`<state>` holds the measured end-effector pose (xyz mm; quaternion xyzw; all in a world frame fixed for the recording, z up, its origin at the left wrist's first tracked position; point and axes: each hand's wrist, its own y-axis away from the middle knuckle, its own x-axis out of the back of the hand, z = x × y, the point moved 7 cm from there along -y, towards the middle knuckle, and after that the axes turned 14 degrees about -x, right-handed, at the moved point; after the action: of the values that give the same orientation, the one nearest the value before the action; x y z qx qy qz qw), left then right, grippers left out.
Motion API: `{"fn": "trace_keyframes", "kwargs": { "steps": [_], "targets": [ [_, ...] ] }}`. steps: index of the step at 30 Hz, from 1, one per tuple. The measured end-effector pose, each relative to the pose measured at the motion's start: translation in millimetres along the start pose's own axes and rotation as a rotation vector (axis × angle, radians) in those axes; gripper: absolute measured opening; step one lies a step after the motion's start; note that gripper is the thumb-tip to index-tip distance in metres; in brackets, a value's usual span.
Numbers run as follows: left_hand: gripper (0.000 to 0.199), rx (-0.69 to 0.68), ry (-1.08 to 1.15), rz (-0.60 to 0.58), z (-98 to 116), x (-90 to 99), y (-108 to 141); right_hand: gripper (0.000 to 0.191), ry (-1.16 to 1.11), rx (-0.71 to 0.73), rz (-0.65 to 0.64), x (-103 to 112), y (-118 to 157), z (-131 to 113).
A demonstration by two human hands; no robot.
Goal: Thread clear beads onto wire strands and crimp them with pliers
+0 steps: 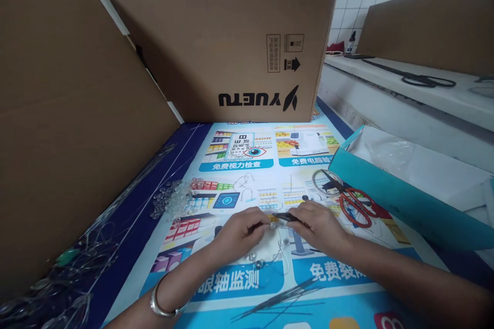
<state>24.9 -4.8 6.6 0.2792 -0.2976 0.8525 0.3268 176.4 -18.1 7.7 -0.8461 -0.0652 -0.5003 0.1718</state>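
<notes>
My right hand is closed around small dark pliers, whose jaws point left toward my left hand. Pinched between the fingers of my left hand is a wire strung with clear beads. The beaded wire hangs in a loose loop below both hands, over the printed sheet. The plier tips are close to the top of this loop; whether they grip the wire is too small to tell. A bundle of thin dark wires lies on the sheet nearer to me.
A pile of clear beads lies on the left. Red-handled scissors rest over a tape roll beside an open teal box. Finished-looking beaded wires line the left edge. Cardboard panels stand behind and left.
</notes>
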Motion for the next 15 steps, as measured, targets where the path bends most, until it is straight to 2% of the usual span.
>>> {"fn": "trace_keyframes", "kwargs": {
  "steps": [15],
  "targets": [
    [0.015, 0.033, -0.041, 0.028, -0.3, -1.5, 3.2, 0.025, 0.001, 0.047, 0.027, -0.6, 2.9, -1.5]
  ]
}}
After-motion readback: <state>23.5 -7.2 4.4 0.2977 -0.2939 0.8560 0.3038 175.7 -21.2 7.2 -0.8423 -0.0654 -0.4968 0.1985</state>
